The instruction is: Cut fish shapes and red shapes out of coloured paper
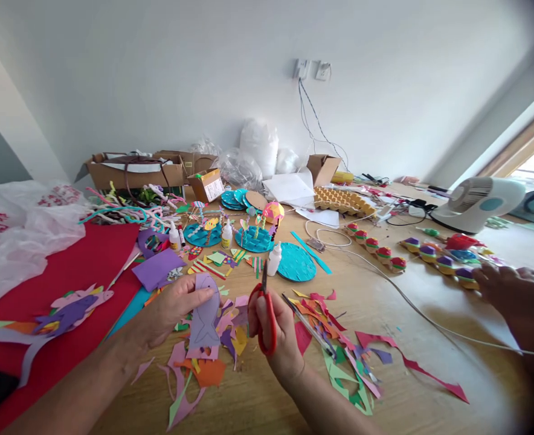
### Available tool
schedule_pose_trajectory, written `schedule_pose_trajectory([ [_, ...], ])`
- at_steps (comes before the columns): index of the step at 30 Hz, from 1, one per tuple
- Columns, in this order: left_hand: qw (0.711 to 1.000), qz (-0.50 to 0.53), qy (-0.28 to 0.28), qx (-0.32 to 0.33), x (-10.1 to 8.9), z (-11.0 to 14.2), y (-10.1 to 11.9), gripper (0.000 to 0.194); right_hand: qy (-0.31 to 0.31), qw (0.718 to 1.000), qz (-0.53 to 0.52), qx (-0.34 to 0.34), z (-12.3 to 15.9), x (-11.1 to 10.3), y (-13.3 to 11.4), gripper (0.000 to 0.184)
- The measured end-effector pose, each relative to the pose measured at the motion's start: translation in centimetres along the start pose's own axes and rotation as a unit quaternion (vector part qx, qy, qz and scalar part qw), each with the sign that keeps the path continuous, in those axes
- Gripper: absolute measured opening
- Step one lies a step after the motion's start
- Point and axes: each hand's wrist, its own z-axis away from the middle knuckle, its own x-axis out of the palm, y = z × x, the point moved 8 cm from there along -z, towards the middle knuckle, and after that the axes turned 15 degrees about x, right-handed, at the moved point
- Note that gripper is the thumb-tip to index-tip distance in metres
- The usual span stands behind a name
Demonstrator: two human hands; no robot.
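The lilac fish-outlined paper (pixel 205 323) is pinched in our left hand (pixel 180 305), over paper scraps (pixel 210 372); our right hand (pixel 283 338) grips red-handled scissors (pixel 272 326) beside it. For smooth curves, we should turn the paper, not the blades (pixel 264 277).

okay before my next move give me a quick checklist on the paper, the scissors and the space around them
1. Left hand gripping the lilac paper: ok.
2. Fish outline visible on it: ok.
3. Right hand holding the red-handled scissors: ok.
4. Blades away from the left fingers: ok, there's a gap.
5. Other person's hand away from the scissors: ok, far right.
6. Table free of paper scraps: not ok.
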Motion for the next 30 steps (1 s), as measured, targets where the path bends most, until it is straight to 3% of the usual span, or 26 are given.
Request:
schedule_pose_trajectory([
  [4, 0.999, 0.011, 0.037, 0.000, -0.9, -0.2, -0.6, 0.026, 0.030, 0.999, -0.020, 0.020, -1.1, -1.4, 0.9, 0.051],
  [10, 0.996, 0.057, 0.065, 0.018, -1.8, -0.7, -1.2, 0.024, 0.016, 0.999, -0.009, 0.049, -1.8, -1.1, 2.5, 0.052],
  [16, 0.995, 0.065, 0.047, 0.053, -2.0, -1.2, -0.3, 0.020, 0.012, 0.996, 0.031, 0.078, -2.3, -0.9, 3.6, 0.048],
  [21, 0.996, 0.058, 0.011, 0.066, -1.6, -1.1, 0.0, 0.018, 0.011, 0.990, 0.141, 0.011, -2.9, -0.9, 3.4, 0.040],
  [26, 0.995, 0.071, -0.007, 0.071, -1.4, -1.1, -0.1, 0.018, 0.036, 0.985, 0.167, -0.022, -3.0, -1.2, 2.3, 0.036],
  [30, 0.997, 0.021, -0.010, 0.079, -1.6, -1.4, 0.2, 0.018, 0.062, 0.983, 0.174, -0.022, -3.2, -1.2, 2.1, 0.035],
])
